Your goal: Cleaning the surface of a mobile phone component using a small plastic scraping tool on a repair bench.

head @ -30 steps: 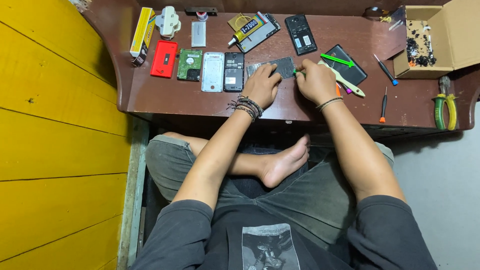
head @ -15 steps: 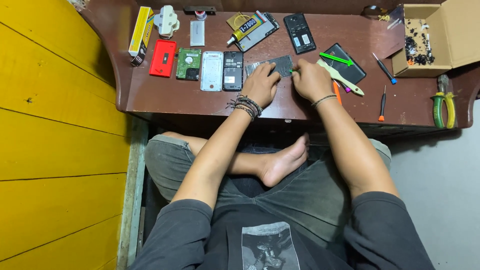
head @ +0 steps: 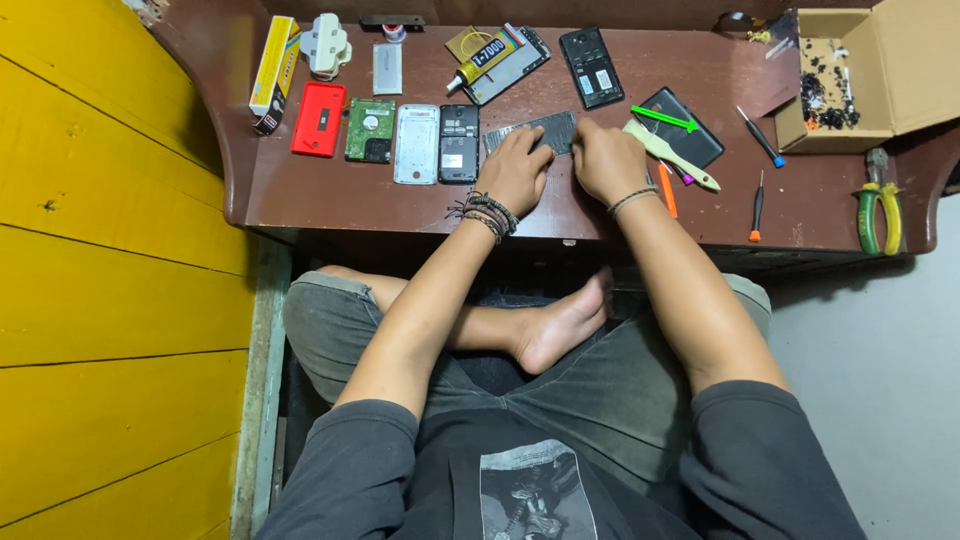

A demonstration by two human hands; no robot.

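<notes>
2 hands on 1 dark phone panel (head: 535,130) at mid-desk: left hand (head: 515,172) pressing flat, right hand (head: 605,160) gripping its end. Already stripped: silver frame (head: 416,144), opened handset (head: 459,143). Reassembly seemingly pending.

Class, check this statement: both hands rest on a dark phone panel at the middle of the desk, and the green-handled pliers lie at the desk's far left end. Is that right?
Not quite. The pliers lie at the far right end of the desk, as the head view shows. The rest holds: the left hand and right hand rest on the dark phone panel at the middle.
</notes>
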